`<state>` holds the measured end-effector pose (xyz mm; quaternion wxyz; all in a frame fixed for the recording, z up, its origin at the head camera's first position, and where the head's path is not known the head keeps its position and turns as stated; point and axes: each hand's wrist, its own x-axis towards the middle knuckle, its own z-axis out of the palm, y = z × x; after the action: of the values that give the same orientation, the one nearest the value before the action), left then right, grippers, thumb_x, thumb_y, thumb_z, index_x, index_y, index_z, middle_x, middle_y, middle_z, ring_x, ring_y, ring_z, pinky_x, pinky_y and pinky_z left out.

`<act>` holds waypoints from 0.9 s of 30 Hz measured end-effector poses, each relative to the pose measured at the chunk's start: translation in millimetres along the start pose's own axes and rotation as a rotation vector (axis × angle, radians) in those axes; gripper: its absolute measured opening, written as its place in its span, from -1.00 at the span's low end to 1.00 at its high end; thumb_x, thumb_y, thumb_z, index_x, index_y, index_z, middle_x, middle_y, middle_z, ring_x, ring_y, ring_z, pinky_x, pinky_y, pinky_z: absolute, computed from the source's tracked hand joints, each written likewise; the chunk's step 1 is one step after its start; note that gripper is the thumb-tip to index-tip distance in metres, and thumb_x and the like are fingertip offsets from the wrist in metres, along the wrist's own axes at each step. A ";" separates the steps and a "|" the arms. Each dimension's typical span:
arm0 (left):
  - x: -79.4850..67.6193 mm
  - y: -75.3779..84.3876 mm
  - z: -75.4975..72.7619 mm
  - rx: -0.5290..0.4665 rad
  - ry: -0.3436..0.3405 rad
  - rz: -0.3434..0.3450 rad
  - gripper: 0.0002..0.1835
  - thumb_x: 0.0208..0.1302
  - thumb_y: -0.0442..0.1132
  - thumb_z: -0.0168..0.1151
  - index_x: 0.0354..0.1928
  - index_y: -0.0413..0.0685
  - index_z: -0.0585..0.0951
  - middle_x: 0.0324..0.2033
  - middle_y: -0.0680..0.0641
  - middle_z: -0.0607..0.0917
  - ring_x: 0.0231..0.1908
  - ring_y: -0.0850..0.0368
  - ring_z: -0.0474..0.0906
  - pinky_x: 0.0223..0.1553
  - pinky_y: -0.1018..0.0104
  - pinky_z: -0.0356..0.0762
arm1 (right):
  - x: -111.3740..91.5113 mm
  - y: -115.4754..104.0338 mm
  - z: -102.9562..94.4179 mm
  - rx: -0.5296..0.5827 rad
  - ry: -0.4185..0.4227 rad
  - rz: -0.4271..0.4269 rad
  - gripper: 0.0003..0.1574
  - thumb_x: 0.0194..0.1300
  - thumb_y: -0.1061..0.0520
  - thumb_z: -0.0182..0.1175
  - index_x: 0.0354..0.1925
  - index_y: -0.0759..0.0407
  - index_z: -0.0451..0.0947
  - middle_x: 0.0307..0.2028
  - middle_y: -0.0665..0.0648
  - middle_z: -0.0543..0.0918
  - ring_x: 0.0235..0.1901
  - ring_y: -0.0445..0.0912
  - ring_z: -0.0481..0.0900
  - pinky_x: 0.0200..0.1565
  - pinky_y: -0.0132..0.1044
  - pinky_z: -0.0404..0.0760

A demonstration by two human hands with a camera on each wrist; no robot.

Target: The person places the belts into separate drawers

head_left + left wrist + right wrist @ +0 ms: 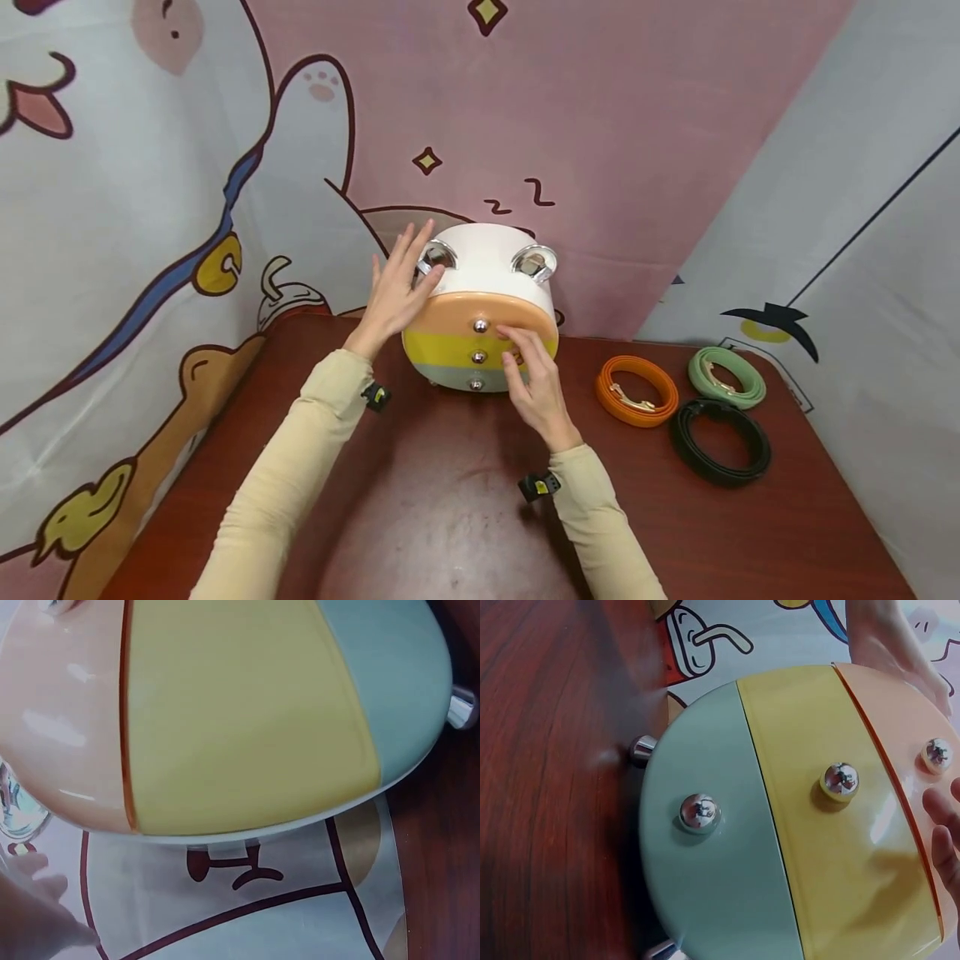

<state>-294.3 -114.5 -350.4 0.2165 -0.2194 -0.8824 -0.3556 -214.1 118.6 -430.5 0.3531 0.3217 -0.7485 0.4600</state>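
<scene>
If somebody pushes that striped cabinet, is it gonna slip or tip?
The cabinet looks hard and smooth, so it likely stays stiff. Its glossy fronts would probably feel slippery. Standing on short metallic feet, it might tip if pushed high.

- We count one left hand (395, 292), one right hand (538, 387);
- one box (491, 258), three coloured bands (438, 350);
- three silver knobs (478, 357) left of right fingers (534, 347);
- two silver fittings (534, 264), one beside left fingers (420, 242);
- three coiled belts (716, 475) right of all fingers.
</scene>
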 end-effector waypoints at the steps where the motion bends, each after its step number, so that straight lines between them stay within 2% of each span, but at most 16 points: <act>1: 1.7 -0.4 0.2 -0.015 -0.012 0.011 -0.24 0.33 0.44 -0.27 0.51 0.46 -0.05 0.49 -0.07 -0.03 0.44 -0.16 -0.13 0.28 -0.19 -0.57 | 0.5 0.3 0.5 0.001 0.005 -0.005 -0.41 0.16 0.51 0.13 0.17 0.24 0.48 -0.05 0.17 0.56 -0.23 0.08 0.51 -0.26 -0.19 0.49; 6: 7.9 -4.4 3.6 -0.069 -0.066 0.051 -0.22 0.34 0.41 -0.19 0.52 0.43 -0.05 0.50 -0.05 -0.04 0.45 -0.05 -0.13 0.30 -0.16 -0.55 | 2.5 1.7 3.6 0.015 0.023 -0.035 -0.47 0.18 0.50 0.12 0.13 0.29 0.49 -0.10 0.19 0.58 -0.30 -0.03 0.48 -0.36 -0.18 0.47; 11: 10.4 -10.2 7.8 -0.141 -0.080 0.086 -0.22 0.37 0.26 -0.02 0.53 0.34 -0.04 0.49 -0.08 -0.02 0.44 0.07 -0.12 0.29 -0.26 -0.45 | 4.3 2.3 7.0 0.035 0.048 -0.075 -0.60 0.30 0.37 0.05 0.10 0.30 0.52 -0.17 0.21 0.60 -0.39 -0.10 0.45 -0.36 -0.34 0.42; 15: 11.4 -15.2 8.9 -0.202 -0.077 0.135 -0.19 0.33 0.12 0.16 0.51 0.16 0.06 0.47 -0.14 0.03 0.43 0.07 -0.08 0.29 -0.29 -0.17 | 6.0 3.1 8.1 0.038 0.065 -0.106 -0.63 0.32 0.35 0.02 0.07 0.31 0.54 -0.23 0.19 0.61 -0.46 -0.14 0.45 -0.38 -0.41 0.42; 17: 12.3 -17.1 8.6 -0.242 -0.083 0.151 -0.19 0.31 0.02 0.24 0.50 0.11 0.09 0.46 -0.14 0.07 0.43 0.09 -0.06 0.30 -0.22 -0.04 | 7.2 3.9 7.8 0.037 0.066 -0.109 -0.63 0.31 0.35 0.02 0.06 0.31 0.54 -0.24 0.17 0.61 -0.49 -0.15 0.46 -0.39 -0.42 0.43; 19: 12.6 -18.7 8.5 -0.280 -0.097 0.139 -0.19 0.30 -0.09 0.28 0.50 0.13 0.10 0.46 -0.09 0.09 0.41 0.11 -0.03 0.28 -0.12 0.10 | 8.5 5.0 7.6 0.040 0.065 -0.111 -0.63 0.30 0.38 0.03 0.06 0.31 0.54 -0.24 0.16 0.61 -0.51 -0.16 0.47 -0.41 -0.42 0.45; 22: 12.4 -20.8 8.3 -0.321 -0.119 0.099 -0.18 0.28 -0.19 0.30 0.50 0.20 0.10 0.44 0.00 0.13 0.39 0.16 0.03 0.28 0.02 0.14 | 9.8 5.9 7.8 0.033 0.056 -0.105 -0.65 0.33 0.33 0.02 0.05 0.30 0.54 -0.25 0.14 0.61 -0.52 -0.18 0.45 -0.43 -0.41 0.44; 23: 12.3 -21.2 8.1 -0.342 -0.131 0.080 -0.17 0.28 -0.20 0.30 0.50 0.21 0.10 0.44 0.02 0.14 0.35 0.18 0.09 0.27 0.08 0.17 | 10.0 6.1 8.1 0.028 0.053 -0.103 -0.66 0.35 0.31 0.01 0.05 0.30 0.54 -0.25 0.14 0.61 -0.51 -0.18 0.45 -0.44 -0.39 0.43; 24: 11.9 -21.2 7.5 -0.368 -0.143 0.061 -0.17 0.29 -0.22 0.30 0.49 0.22 0.10 0.38 -0.02 0.24 0.26 0.14 0.24 0.19 0.14 0.26 | 10.2 6.3 8.3 0.021 0.050 -0.101 -0.67 0.37 0.28 0.01 0.05 0.30 0.54 -0.25 0.13 0.61 -0.51 -0.18 0.44 -0.45 -0.37 0.43; 25: 11.6 -20.7 6.4 -0.391 -0.156 0.049 -0.18 0.29 -0.23 0.30 0.49 0.21 0.10 0.28 -0.11 0.34 0.13 0.10 0.35 0.08 0.20 0.33 | 10.5 6.4 8.6 0.013 0.047 -0.100 -0.67 0.40 0.24 0.00 0.05 0.29 0.54 -0.26 0.12 0.61 -0.50 -0.18 0.43 -0.47 -0.35 0.42; 27: 10.5 -16.2 1.5 -0.454 -0.184 0.029 -0.19 0.29 -0.28 0.29 0.49 0.14 0.10 0.10 -0.23 0.44 -0.14 0.06 0.45 -0.13 0.27 0.39 | 11.1 6.3 9.3 0.000 0.041 -0.096 -0.66 0.44 0.17 -0.01 0.05 0.29 0.54 -0.26 0.11 0.61 -0.50 -0.18 0.42 -0.49 -0.30 0.42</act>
<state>-311.9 -121.5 -354.3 0.0855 -0.3067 -0.7927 -0.5199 -227.3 110.7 -427.3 0.3901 0.3475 -0.7248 0.4490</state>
